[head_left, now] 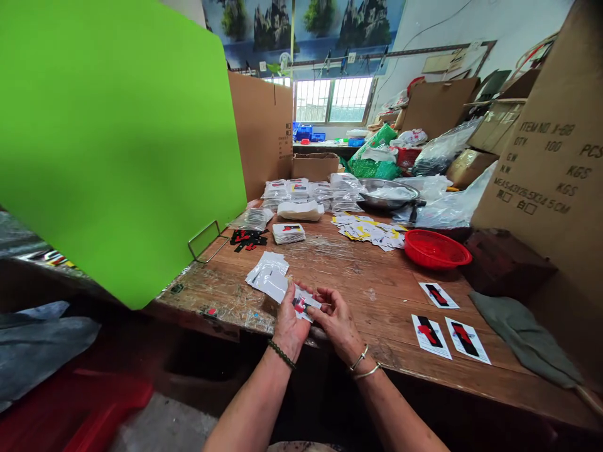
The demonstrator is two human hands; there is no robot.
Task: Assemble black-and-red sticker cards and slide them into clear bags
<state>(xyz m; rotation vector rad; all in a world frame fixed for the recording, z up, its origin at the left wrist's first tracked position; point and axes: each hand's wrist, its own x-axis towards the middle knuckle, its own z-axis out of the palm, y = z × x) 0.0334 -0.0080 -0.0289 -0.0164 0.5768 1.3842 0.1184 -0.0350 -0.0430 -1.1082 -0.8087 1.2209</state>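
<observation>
Near the table's front edge, a small white printed card [308, 306] with red and dark markings is held between both hands. My left hand [289, 323] is closed on its left side, with the thumb on top. The thumb and fingers of my right hand [338, 317] pinch the card's right side. Just beyond my left hand lies a loose fan of white cards [269, 275]. Farther back are a neat stack of cards [289, 233] and a pile of black and red pieces [248, 240]. Three cards with black and red pieces [431, 334] lie to the right.
A red plastic basket [437, 250] stands at the right, by a scattered pile of white and yellow cards [370, 231]. Bagged packs [345, 193] and a metal pan [389, 193] sit behind. A green panel [122, 144] borders the left; a grey cloth [522, 336] lies right.
</observation>
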